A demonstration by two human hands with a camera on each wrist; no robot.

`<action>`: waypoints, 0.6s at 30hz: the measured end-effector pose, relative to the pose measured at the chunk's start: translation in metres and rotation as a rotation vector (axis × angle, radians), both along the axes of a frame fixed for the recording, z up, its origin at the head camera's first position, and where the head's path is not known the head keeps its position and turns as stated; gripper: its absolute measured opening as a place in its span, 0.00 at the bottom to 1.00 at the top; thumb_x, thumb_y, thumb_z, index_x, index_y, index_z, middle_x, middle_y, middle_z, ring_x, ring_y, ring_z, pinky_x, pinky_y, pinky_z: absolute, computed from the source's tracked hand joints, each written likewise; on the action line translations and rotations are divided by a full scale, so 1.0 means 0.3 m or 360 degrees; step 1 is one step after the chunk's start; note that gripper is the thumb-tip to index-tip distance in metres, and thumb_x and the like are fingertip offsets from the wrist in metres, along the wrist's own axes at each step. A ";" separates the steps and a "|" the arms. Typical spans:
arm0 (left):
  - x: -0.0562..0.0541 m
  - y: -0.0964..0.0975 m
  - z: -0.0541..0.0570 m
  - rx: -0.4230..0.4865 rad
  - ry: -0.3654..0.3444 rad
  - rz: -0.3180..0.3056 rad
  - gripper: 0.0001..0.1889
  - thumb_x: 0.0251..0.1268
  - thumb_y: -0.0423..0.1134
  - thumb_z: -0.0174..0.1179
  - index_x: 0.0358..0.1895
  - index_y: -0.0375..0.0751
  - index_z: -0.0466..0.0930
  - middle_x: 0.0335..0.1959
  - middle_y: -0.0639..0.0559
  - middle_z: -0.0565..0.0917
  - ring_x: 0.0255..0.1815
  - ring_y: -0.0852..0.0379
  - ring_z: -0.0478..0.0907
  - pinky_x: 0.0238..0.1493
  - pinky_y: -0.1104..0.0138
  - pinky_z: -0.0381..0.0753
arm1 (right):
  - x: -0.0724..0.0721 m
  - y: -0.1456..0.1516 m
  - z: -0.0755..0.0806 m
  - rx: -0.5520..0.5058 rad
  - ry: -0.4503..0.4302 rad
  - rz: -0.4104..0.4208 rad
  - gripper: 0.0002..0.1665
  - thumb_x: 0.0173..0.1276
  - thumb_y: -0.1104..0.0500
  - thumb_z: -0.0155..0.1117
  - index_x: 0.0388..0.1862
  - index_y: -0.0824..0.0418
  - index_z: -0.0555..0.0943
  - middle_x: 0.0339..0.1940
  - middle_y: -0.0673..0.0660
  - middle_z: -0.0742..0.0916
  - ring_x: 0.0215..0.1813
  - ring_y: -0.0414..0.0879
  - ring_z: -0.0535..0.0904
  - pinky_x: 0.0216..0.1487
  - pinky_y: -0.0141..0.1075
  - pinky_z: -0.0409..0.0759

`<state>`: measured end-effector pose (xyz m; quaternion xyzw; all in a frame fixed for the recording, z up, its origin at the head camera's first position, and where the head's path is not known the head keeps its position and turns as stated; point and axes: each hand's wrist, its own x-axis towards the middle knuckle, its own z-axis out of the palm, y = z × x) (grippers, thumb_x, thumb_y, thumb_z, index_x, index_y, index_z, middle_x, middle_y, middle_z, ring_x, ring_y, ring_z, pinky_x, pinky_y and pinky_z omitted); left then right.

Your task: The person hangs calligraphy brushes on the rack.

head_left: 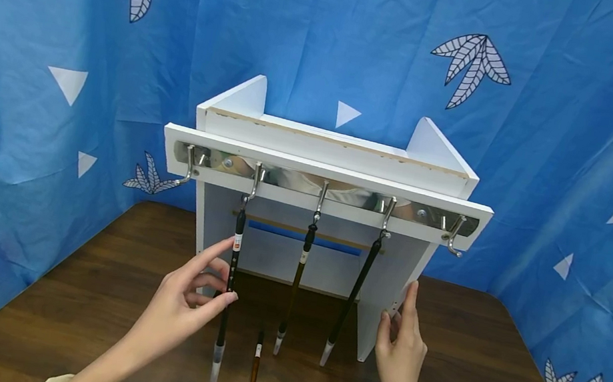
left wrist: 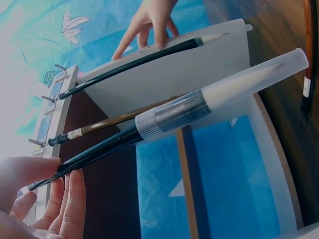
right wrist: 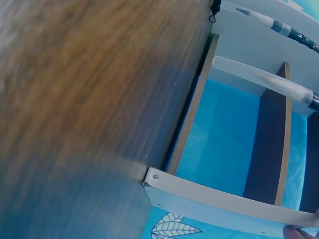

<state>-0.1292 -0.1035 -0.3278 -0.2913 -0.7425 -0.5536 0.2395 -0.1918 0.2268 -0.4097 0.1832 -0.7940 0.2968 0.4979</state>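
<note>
A black calligraphy brush [head_left: 224, 326] with a clear cap hangs tip down from a hook on the white shelf's rail [head_left: 319, 186]. My left hand [head_left: 192, 293] pinches its dark handle between thumb and fingers, as the left wrist view shows. My right hand [head_left: 402, 349] touches the side panel [head_left: 376, 318] of the white shelf, its fingers mostly straight. A brown-handled brush [head_left: 298, 277] and another black brush [head_left: 356, 287] hang from hooks farther right, both with clear caps. Another brown brush [head_left: 253, 378] lies on the table between my arms.
The white shelf [head_left: 338, 146] stands on a dark wooden table [head_left: 86, 269]. Its outermost hooks, left [head_left: 188, 164] and right [head_left: 454, 233], carry no brush. A blue patterned curtain [head_left: 332, 40] hangs behind and at both sides.
</note>
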 end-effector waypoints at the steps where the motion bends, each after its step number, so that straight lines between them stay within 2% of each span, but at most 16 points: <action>1: -0.001 0.000 0.000 0.0000 -0.0001 -0.0002 0.39 0.52 0.19 0.63 0.69 0.45 0.63 0.37 0.49 0.74 0.34 0.55 0.80 0.26 0.63 0.82 | 0.000 0.000 0.000 0.0005 0.0009 -0.0001 0.54 0.46 0.83 0.64 0.72 0.68 0.54 0.66 0.66 0.69 0.35 0.63 0.82 0.24 0.48 0.79; 18: -0.006 0.003 0.005 0.0002 -0.0016 -0.0020 0.39 0.53 0.19 0.62 0.69 0.45 0.63 0.38 0.47 0.75 0.35 0.54 0.80 0.27 0.63 0.82 | -0.001 0.003 -0.002 0.0013 0.0012 -0.0004 0.54 0.46 0.83 0.64 0.72 0.68 0.54 0.66 0.65 0.69 0.35 0.62 0.82 0.22 0.47 0.79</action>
